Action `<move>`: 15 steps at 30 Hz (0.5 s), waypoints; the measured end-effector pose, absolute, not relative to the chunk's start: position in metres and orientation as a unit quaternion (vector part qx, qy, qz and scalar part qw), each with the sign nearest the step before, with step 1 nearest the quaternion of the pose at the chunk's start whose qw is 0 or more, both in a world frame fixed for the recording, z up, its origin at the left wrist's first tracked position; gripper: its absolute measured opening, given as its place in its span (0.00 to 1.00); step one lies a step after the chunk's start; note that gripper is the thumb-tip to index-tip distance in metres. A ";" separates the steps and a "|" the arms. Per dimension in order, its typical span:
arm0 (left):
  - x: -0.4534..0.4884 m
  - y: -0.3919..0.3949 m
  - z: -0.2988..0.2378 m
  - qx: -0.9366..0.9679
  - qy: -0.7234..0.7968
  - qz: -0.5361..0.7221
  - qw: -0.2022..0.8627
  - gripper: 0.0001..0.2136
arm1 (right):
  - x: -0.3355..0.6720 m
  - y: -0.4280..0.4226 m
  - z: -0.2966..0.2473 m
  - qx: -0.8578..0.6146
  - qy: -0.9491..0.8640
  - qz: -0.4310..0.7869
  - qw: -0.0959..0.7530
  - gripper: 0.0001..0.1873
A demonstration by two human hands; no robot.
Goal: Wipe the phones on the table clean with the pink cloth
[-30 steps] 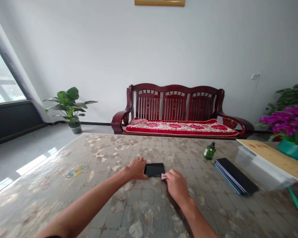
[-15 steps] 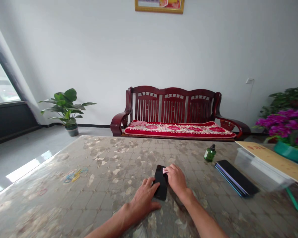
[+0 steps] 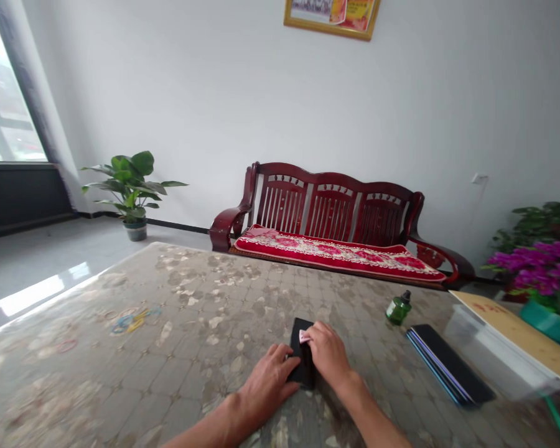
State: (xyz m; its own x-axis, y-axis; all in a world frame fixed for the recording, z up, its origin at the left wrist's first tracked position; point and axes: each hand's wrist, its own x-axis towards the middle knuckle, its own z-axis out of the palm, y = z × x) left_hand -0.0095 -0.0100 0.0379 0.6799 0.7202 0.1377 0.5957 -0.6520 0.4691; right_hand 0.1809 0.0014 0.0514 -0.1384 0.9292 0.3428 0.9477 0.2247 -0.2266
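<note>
A black smartphone (image 3: pixel 303 374) lies flat on the patterned tablecloth (image 3: pixel 205 323) in front of me. At its left edge rests my left hand (image 3: pixel 270 373), fingers spread, the fingertips touching the phone and the thumb near its lower end. My right hand (image 3: pixel 327 353) is closed in a pinch on a small pale pink cloth (image 3: pixel 304 336), which is against the upper part of the screen. The right hand covers part of the phone's right side.
Rubber bands (image 3: pixel 133 320) lie at left. To the right are a green bottle (image 3: pixel 398 308), a stack of phones (image 3: pixel 450 364), a clear plastic box (image 3: pixel 478 342) under a tan board (image 3: pixel 518 333), and purple flowers (image 3: pixel 541 270). A wooden bench (image 3: pixel 331 211) stands behind the table.
The head view has tilted and shifted slightly. My right hand with the cloth has moved a little left across the phone's screen. My left hand stays at the phone's left edge.
</note>
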 end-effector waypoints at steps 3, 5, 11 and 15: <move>-0.009 -0.011 0.036 0.898 0.361 0.157 0.197 0.15 | 0.183 0.021 0.053 -0.644 -0.735 -0.028 0.210 0.14; -0.009 -0.010 0.033 0.897 0.362 0.163 0.196 0.15 | 0.182 0.021 0.054 -0.642 -0.737 -0.019 0.210 0.14; -0.006 -0.004 0.019 0.901 0.349 0.182 0.183 0.12 | 0.179 -0.006 0.047 -0.596 -0.772 -0.007 0.219 0.15; -0.004 0.001 0.009 0.907 0.342 0.190 0.154 0.11 | 0.176 0.013 0.044 -0.609 -0.762 -0.011 0.219 0.15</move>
